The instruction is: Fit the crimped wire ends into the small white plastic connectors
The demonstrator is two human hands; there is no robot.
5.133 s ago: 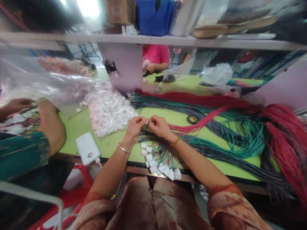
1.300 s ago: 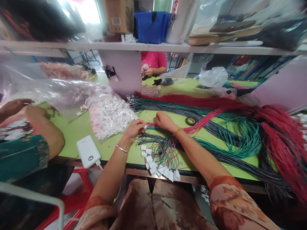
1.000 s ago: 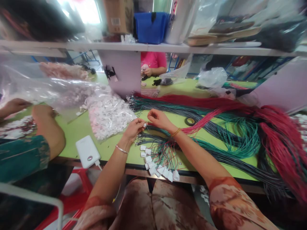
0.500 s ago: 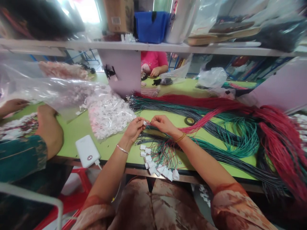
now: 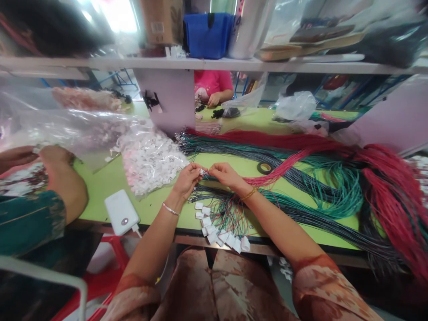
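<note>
My left hand (image 5: 187,179) pinches a small white connector (image 5: 202,173) between thumb and fingertips above the green table. Right beside it my right hand (image 5: 226,174) is closed in a pinch on a thin wire, whose end meets the connector; the fingers hide most of it. Below my hands lies a cluster of finished-looking white connectors (image 5: 220,236) with red, green and black wires (image 5: 234,214). Dark wires (image 5: 214,194) with bare metal ends run under my right wrist. A bundle of red wires (image 5: 267,179) stretches off to the right.
A clear bag of white connectors (image 5: 152,162) lies to the left, near a white power bank (image 5: 122,211). A roll of tape (image 5: 265,168) sits among long green wires (image 5: 344,191). A shelf (image 5: 234,65) holds a blue bin (image 5: 209,35). A co-worker's arm (image 5: 65,183) is at left.
My right hand has edged slightly left, bringing its fingertips closer to the connector in my left hand. The co-worker's hands at left have moved together. The view has shifted slightly.
</note>
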